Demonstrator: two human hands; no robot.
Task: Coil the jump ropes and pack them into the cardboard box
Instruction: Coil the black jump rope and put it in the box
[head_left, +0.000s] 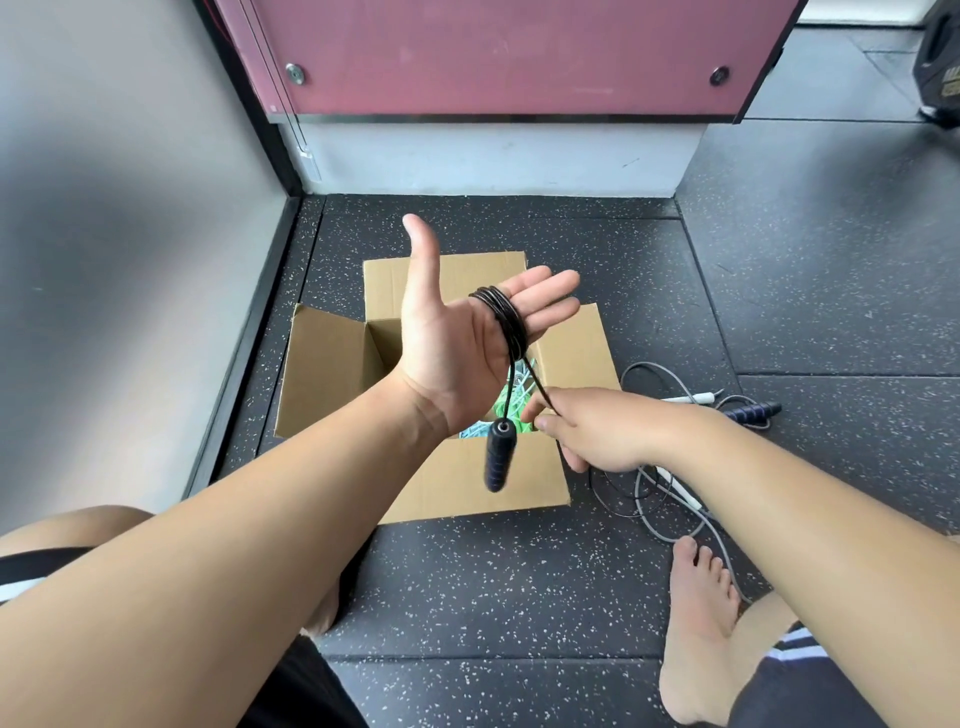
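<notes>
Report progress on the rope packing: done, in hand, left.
Done: green and pale blue ropes lie in the cardboard box. In hand: the black rope is wound round the left hand, the right hand pinching its free run; a matching handle lies on the floor. Left: finish that coil, box it, then the grey rope beside the box.

The dangling handle (496, 457) is blurred. The left hand (457, 343) hides much of the cardboard box (332, 374); the frame edge crops a dark object (943, 62).
</notes>
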